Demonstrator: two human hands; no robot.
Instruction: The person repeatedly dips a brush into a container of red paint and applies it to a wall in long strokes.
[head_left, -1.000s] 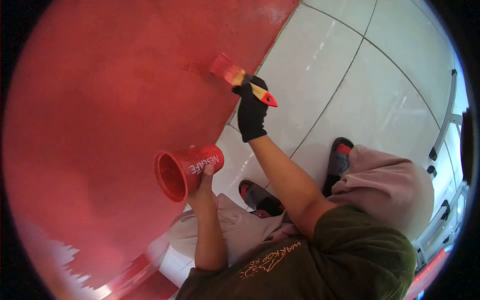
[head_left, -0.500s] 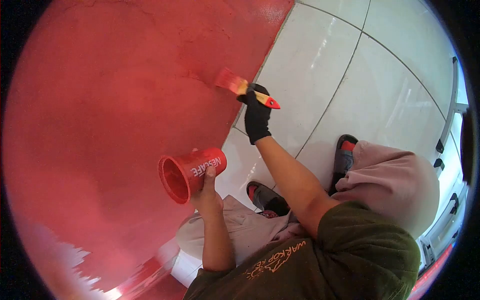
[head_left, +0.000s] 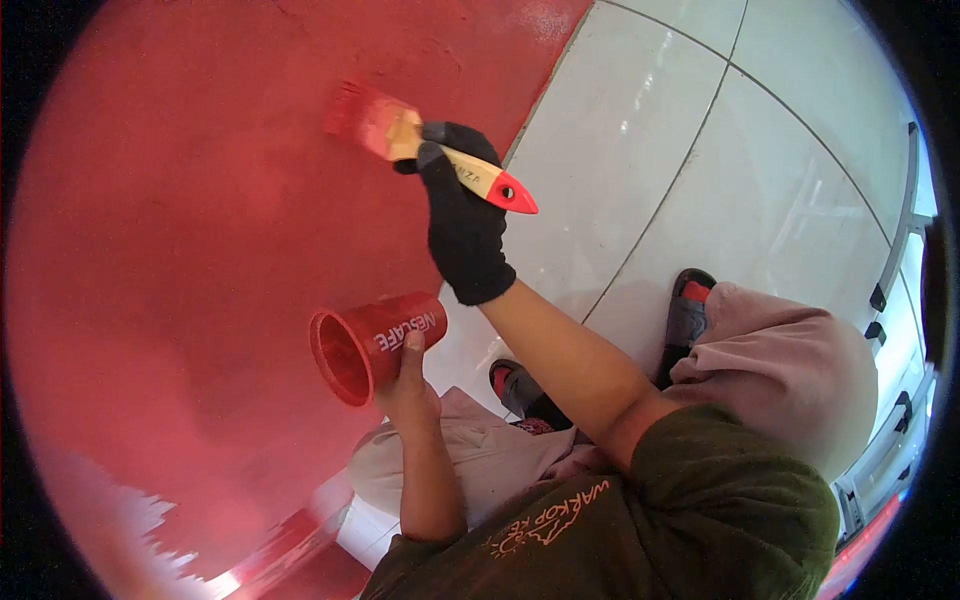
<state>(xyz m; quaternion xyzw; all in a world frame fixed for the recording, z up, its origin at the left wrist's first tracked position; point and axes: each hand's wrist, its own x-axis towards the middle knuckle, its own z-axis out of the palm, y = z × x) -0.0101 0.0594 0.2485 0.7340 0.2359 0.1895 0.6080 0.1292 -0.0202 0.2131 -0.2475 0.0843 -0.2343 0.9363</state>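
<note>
A red paintbrush [head_left: 462,168] with a wooden handle and red tip is gripped by my right hand [head_left: 468,225], which wears a black glove. Its red-coated bristles overlap the red wall [head_left: 200,220] in this view. Bare fingers of my left hand [head_left: 408,385] wrap round a red plastic cup [head_left: 400,330] with white "NESCAFE" lettering. The cup tilts with its mouth toward the left, and red coats its inside.
White glossy floor tiles [head_left: 640,130] border the red wall along a straight edge. My sandalled feet [head_left: 690,310] and bent knees are close below my arms. Pale, ragged patches [head_left: 150,515] show at the lower left. A metal-framed structure [head_left: 905,260] stands at the right.
My right hand has moved left and slightly up, carrying the paintbrush farther over the red wall and nearer the camera. The cup has shifted only slightly left.
</note>
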